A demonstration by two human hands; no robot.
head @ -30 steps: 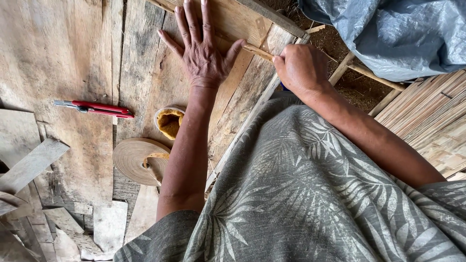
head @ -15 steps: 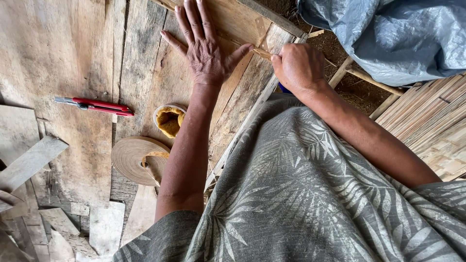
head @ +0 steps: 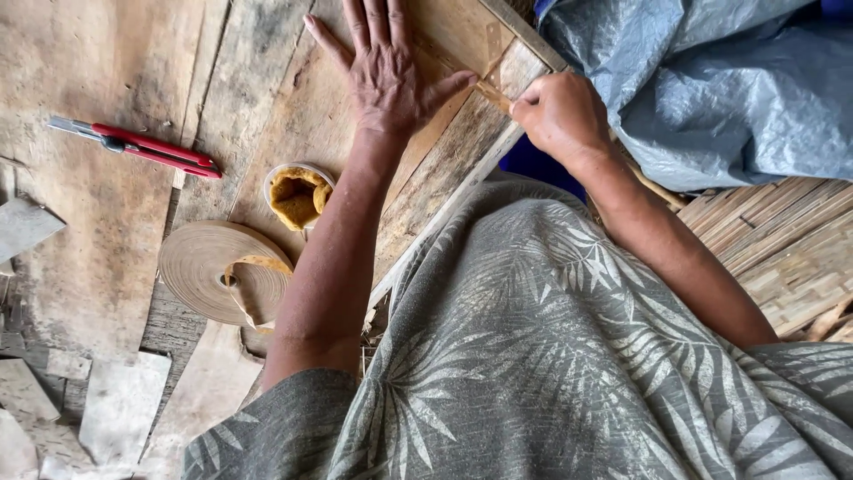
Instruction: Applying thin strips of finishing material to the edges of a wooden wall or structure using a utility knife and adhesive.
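Item: thin wooden strip (head: pixel 491 89), pale, lying slantwise across the upper edge of a worn plank board (head: pixel 267 98), between the two hands.

Right hand (head: pixel 560 111): closed into a loose fist, thumb and forefinger pinching the near end of the strip. Half a second ago this fist sat a little further from the other hand; it now lies closer, nearly meeting the thumb of the left hand, so the pinch has travelled along the strip.

Left hand (head: pixel 391 76): flat on the board, fingers spread, thumb angled out toward the strip and touching or just beside it; which of the two cannot be told. Its pose matches the earlier frames, so the pressing hand is reckoned the steady one and the pinching hand the working one.

Adjacent, nearer the person's left forearm: small round tub (head: pixel 298 194) of yellow-brown paste, lid off. Just below it: coil of flat tan banding (head: pixel 222 271), loose end curling outward.

Further left: red-handled utility knife (head: pixel 142 147), lying flat, well apart from both hands.

Periphery: pale offcuts of sheet wood (head: pixel 120 404) at lower left; crumpled blue-grey tarpaulin (head: pixel 711 89) at upper right; woven bamboo matting (head: pixel 791 240) below it; grey leaf-print garment (head: pixel 551 356) filling the foreground.
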